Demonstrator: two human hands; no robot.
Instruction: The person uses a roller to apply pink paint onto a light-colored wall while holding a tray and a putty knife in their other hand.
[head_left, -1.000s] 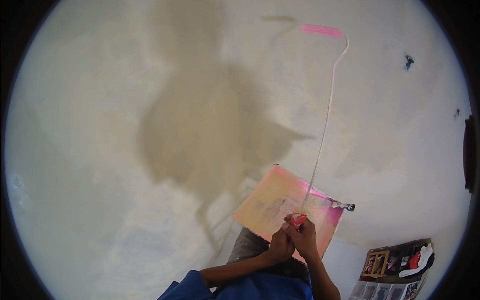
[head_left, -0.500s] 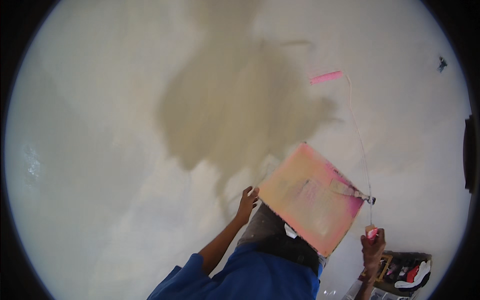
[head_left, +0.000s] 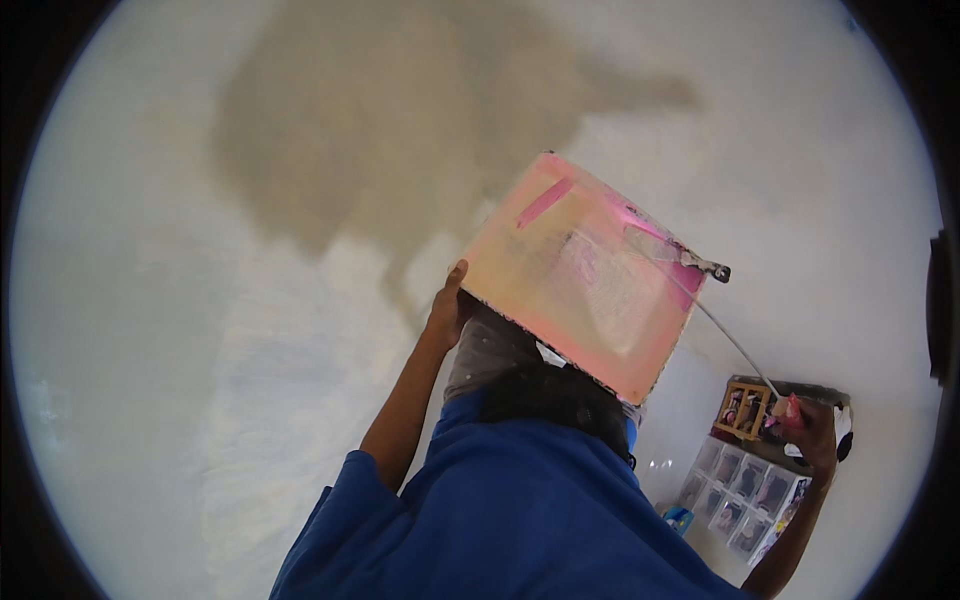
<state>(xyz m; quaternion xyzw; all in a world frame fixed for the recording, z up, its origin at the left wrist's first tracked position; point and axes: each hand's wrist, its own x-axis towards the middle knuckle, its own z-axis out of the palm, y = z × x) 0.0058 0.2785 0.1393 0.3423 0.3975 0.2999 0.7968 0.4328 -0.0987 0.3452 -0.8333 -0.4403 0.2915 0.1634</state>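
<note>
A square, paint-smeared board (head_left: 510,270) in pink, orange and yellow tilts in front of my body. My left hand (head_left: 448,312) grips its left edge, thumb along the rim and the other fingers hidden behind it. In my right hand (head_left: 810,438), out at the right, is the handle of a paint roller (head_left: 545,203). Its long thin wire frame crosses the board, and the slim pink cover is over the board's upper left part; contact cannot be told. A paint-crusted flat tool (head_left: 698,262), perhaps a brush or scraper, lies at the board's right corner, its end past the edge.
Clear plastic drawers (head_left: 740,490) stand at the lower right. Beyond them is a dark-topped surface with a wooden frame-like holder (head_left: 742,410) and small items. A large pale surface (head_left: 280,380) fills the background, with a broad shadow (head_left: 400,130) across it.
The roller has come from the pale surface at the upper right to over the board. The board and my left hand appear higher in view, and my right hand is farther right.
</note>
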